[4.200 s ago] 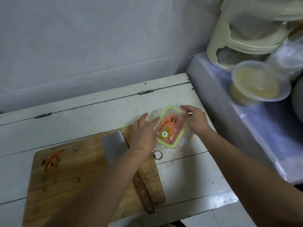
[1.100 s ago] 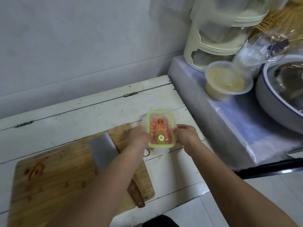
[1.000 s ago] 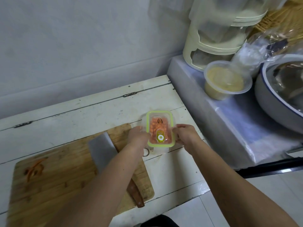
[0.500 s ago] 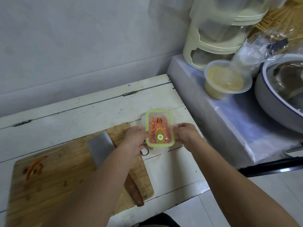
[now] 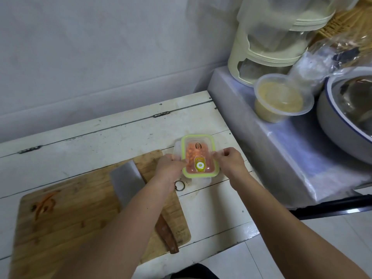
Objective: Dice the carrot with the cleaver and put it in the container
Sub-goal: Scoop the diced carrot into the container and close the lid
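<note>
- container [image 5: 199, 156] sits on the white bench [image 5: 120, 137], green-rimmed lid on, diced carrot [image 5: 191, 156] visible inside
- left hand [image 5: 170, 166] and right hand [image 5: 229, 160] each pinch a side flap, so both grips are clenched on it
- cleaver [image 5: 126, 182] lies flat on the cutting board [image 5: 70, 214]

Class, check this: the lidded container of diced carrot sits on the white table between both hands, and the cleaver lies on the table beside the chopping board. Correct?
Not quite. The head view shows the cleaver lying on the chopping board, not beside it. The rest holds: the container sits on the white table between the left hand and right hand.
</note>
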A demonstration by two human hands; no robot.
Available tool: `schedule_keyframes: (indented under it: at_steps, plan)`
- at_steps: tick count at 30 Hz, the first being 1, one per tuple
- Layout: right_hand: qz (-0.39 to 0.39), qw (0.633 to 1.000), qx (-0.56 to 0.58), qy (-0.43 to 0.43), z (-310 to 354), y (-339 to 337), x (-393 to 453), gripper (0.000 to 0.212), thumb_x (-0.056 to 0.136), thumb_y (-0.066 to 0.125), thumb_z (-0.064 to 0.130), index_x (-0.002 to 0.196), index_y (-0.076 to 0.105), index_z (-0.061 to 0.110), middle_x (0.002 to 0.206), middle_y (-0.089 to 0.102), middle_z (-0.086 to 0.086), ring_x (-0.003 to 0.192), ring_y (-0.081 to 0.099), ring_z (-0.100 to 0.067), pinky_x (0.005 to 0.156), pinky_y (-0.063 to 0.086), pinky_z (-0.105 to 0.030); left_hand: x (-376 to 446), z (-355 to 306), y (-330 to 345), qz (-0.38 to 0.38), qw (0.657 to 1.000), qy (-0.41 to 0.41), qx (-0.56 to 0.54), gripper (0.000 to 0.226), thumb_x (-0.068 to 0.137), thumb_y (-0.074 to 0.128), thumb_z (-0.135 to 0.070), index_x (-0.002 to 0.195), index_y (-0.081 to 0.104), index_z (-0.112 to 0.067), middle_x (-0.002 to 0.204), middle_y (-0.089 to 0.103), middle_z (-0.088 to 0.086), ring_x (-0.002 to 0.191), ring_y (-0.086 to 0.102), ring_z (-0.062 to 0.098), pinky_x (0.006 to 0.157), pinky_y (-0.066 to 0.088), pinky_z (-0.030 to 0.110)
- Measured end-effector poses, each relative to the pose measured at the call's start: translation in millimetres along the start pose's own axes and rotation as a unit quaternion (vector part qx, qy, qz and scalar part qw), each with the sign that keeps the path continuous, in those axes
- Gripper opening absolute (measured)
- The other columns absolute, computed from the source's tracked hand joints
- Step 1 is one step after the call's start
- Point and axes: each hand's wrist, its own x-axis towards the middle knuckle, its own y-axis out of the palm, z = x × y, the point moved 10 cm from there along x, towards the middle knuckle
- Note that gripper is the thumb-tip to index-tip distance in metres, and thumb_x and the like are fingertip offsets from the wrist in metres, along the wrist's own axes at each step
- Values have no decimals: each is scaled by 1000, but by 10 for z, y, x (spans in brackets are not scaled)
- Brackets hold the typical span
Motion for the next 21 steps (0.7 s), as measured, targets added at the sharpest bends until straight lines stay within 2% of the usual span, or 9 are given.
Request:
schedule_keyframes:
  at_steps: [3,5,7,9,11,13,16,19,21]
  plan:
    - [11,998,-56,20,8,-30,-7,38,90,66,37,107,64,3,105,69,-12,81,59,-20,79,53,-35,-11,16,37,15,999,-21,-26,13,89,77,-16,93,66,-11,97,73,13,88,69,26,87,57,43]
    - [-34,981,-178,-72,316,-105,124,47,93,63,38,125,61,4,122,63,-16,102,60,-25,91,46,-34,-7,48,47,18,999,-34,-11,13,90,76,-14,96,66,-9,103,73,18,89,70,29,92,57,49]
    - [-38,945,-250,-206,818,0,281,43,98,56,36,131,59,8,127,61,-15,118,56,-31,103,42,-37,6,85,75,17,999,-42,-2,15,90,76,-13,99,66,-6,101,73,20,86,71,30,85,60,49]
    - [68,925,-306,-215,1051,320,503,46,104,42,40,122,64,4,124,63,-16,117,56,-34,102,43,-40,34,109,86,13,999,-46,0,13,91,75,-12,96,63,-7,97,72,17,80,72,29,73,64,45]
    - [186,911,-341,-138,971,611,693,61,103,38,54,120,62,1,125,61,-11,115,56,-30,96,43,-36,65,121,78,8,999,-51,-4,14,92,74,-9,90,61,-8,91,69,15,73,70,28,59,60,36]
    - [243,906,-332,-94,849,738,796,61,98,48,59,117,63,2,115,61,-3,105,56,-23,87,42,-33,86,105,50,-6,999,-46,-4,16,91,73,-5,85,59,-9,85,65,13,73,66,28,61,56,34]
    - [254,936,-229,-87,780,744,926,36,96,64,42,103,66,7,95,65,-2,90,59,-21,77,45,-29,119,31,12,-25,999,-26,31,20,90,71,-5,83,55,-14,80,55,3,72,55,20,66,44,30]
    - [239,955,-150,-90,755,653,951,35,92,70,38,102,68,4,105,71,-13,93,65,-23,80,50,-34,126,-45,35,-21,999,-5,50,22,90,74,-8,83,54,-15,81,52,0,74,50,17,69,42,30]
    - [218,961,-137,-99,750,620,943,34,90,70,42,99,68,9,104,71,-7,94,64,-21,83,51,-34,112,-26,48,-22,998,-11,57,24,89,76,-13,81,54,-16,81,53,0,77,53,20,74,48,34]
